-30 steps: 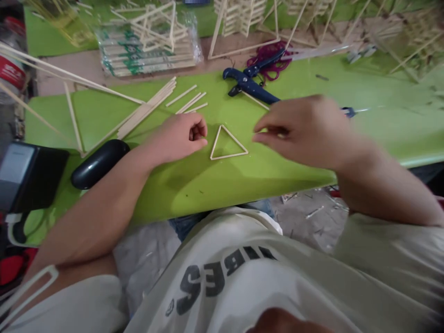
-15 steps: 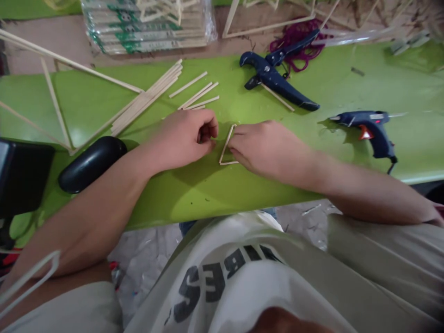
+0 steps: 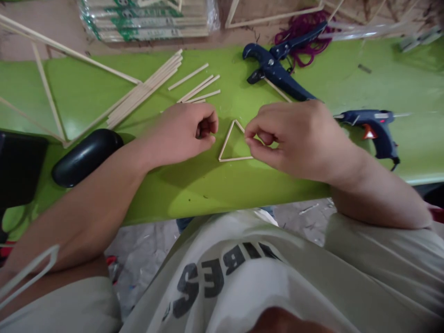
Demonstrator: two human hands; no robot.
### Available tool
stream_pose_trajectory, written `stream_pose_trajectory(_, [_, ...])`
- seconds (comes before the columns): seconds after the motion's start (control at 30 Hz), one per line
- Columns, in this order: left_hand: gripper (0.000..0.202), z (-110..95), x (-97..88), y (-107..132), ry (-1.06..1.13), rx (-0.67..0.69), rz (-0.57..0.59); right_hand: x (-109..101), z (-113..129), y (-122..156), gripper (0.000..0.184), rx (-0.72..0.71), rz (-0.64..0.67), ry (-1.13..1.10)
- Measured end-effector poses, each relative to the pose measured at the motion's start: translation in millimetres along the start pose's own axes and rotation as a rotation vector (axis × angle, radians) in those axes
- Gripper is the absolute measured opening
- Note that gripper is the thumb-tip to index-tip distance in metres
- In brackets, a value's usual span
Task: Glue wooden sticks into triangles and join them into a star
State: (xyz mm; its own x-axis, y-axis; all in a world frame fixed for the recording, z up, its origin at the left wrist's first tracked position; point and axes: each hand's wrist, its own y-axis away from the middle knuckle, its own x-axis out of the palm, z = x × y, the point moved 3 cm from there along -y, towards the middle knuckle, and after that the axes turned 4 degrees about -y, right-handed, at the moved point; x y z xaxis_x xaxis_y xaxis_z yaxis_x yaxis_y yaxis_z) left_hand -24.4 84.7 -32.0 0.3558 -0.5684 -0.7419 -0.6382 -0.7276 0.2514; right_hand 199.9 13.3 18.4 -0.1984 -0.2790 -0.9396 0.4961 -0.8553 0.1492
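Observation:
A small triangle of thin wooden sticks (image 3: 227, 144) lies flat on the green table (image 3: 194, 185). My left hand (image 3: 183, 132) rests just left of it, fingers curled into a loose fist that touches the table beside the triangle's left side. My right hand (image 3: 294, 136) covers the triangle's right corner, thumb and forefinger pinched together there; whether they grip the stick is hidden. A dark blue glue gun (image 3: 373, 125) lies to the right of my right hand.
Dark blue cutters (image 3: 274, 69) lie behind the hands by purple yarn (image 3: 305, 32). Loose sticks (image 3: 197, 88) and a long bundle (image 3: 145, 90) lie at the back left. A black oval case (image 3: 86, 157) sits at the left edge. Packed sticks (image 3: 145, 21) lie at the far back.
My right hand swept in from the right onto the triangle, then lifted a little into a pinch at its right corner. The left hand stayed put. The view shifted down and closer.

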Motion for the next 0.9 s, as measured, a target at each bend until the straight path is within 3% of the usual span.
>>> stream_pose_trajectory(0.27, [0.010,2.2,0.7,1.2,0.005,0.017,0.006,21.1,9.6,-4.7,0.050,-0.053,0.206,0.130])
stream_pose_trajectory(0.73, [0.010,-1.4,-0.1,1.2,-0.004,0.014,0.001,25.7,2.1,0.4,0.043,-0.146,0.205,0.107])
stream_pose_trajectory(0.9, [0.010,-0.8,0.7,2.7,0.008,-0.015,0.011,22.5,1.7,-0.2,0.038,-0.118,0.212,0.162])
